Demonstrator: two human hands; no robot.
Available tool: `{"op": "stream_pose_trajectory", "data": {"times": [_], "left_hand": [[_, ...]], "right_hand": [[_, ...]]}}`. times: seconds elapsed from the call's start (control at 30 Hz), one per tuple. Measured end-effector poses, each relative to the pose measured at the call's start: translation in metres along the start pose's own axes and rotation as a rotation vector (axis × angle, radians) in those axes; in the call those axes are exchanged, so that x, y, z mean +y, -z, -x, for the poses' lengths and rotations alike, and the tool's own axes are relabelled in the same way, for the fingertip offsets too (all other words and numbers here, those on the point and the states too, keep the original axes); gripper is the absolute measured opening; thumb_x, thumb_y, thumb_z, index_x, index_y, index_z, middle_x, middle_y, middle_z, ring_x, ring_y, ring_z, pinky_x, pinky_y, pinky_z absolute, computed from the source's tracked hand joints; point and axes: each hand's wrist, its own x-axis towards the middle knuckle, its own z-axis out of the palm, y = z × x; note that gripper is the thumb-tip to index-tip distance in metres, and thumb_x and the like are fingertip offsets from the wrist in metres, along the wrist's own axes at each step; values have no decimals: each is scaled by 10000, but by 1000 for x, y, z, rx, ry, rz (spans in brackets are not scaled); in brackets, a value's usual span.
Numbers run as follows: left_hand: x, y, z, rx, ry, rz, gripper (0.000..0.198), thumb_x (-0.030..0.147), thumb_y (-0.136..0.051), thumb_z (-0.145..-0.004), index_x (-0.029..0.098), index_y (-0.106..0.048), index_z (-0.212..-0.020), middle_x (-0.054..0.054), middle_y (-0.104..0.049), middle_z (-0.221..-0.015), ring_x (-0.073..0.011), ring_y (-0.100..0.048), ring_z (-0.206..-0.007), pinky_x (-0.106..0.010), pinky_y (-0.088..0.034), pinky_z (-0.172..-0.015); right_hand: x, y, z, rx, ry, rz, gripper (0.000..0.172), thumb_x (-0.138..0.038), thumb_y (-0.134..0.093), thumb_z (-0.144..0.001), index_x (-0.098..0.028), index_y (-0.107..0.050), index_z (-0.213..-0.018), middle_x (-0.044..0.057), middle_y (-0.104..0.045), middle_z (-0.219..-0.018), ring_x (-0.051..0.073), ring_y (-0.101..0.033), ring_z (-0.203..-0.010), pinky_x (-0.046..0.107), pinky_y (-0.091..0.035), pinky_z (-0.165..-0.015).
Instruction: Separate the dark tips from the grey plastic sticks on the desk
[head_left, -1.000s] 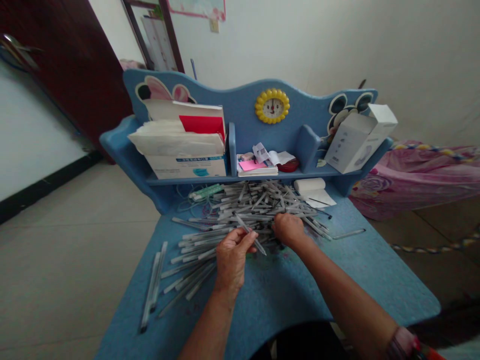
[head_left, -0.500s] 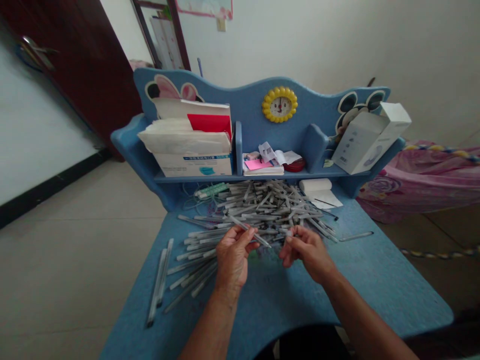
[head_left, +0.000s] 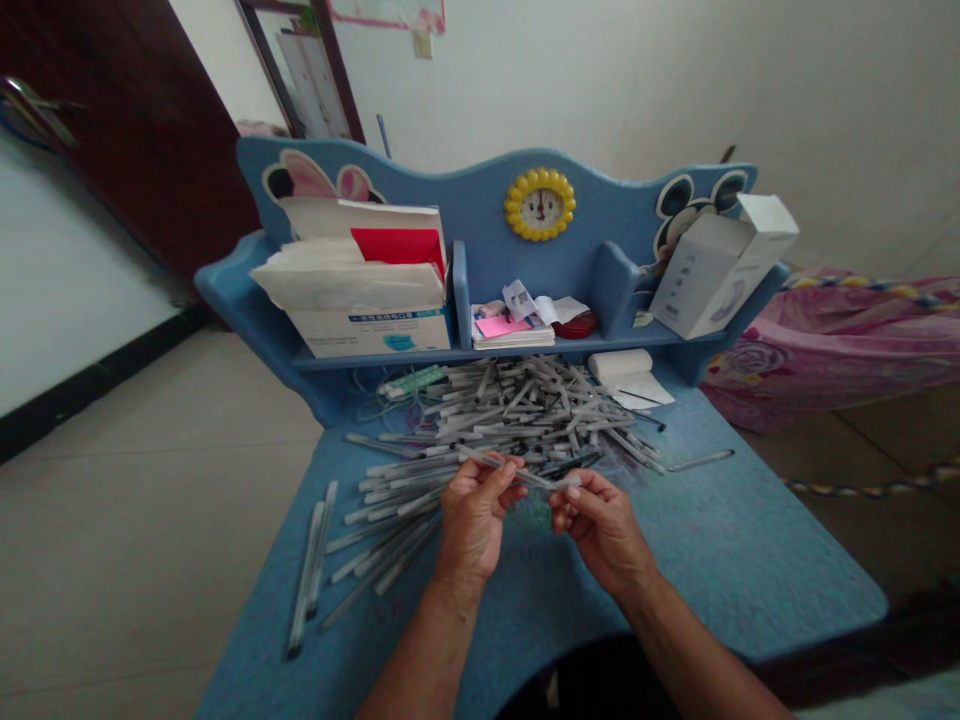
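Your left hand [head_left: 474, 512] is curled, with thumb and fingers pinched on a clear pen tube [head_left: 501, 466]. Your right hand [head_left: 602, 524], a second ago down in the loose pile [head_left: 529, 405], has lifted and come across. Its fingertips are closed on a small piece at the tube's tip, too small to identify. The tube hangs over the desk [head_left: 720, 560], just in front of the pile. By my read, the picking is done and the fitting has begun.

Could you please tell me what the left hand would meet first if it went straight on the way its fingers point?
Probably the pile of grey pens just beyond the left hand and the pen it pinches; its height above the desk is unclear.
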Motion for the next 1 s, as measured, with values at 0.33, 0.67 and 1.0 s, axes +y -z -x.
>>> {"op": "stream_pose_trajectory", "data": {"times": [0.33,0.67,1.0], "left_hand": [[-1,-2,5,-12,9,26,264,168,-761,-573,149,-573,-758,-4,-687,-748,-111,-634,-684,-200,-510,-615],[7,7,3,-183,7,-273,162,201,-721,-640,154,-613,-751,-8,-666,-707,-109,-585,-609,-186,-453,-498],[7,5,4,-201,31,-302,138,228,-707,-648,150,-611,-708,-5,-652,-647,-100,-566,-528,-208,-469,-514]], "right_hand": [[7,-1,1,21,39,98,165,-248,-696,-674,-167,-572,-746,15,-651,-650,110,-543,-486,233,-422,-506],[-8,20,8,-134,252,993,184,-322,-588,-765,-156,-612,-691,-22,-490,-568,107,-444,-543,231,-347,-535],[1,14,20,-165,349,1181,262,-317,-472,-833,-171,-488,-617,-43,-359,-534,89,-355,-496,224,-282,-495]]}}
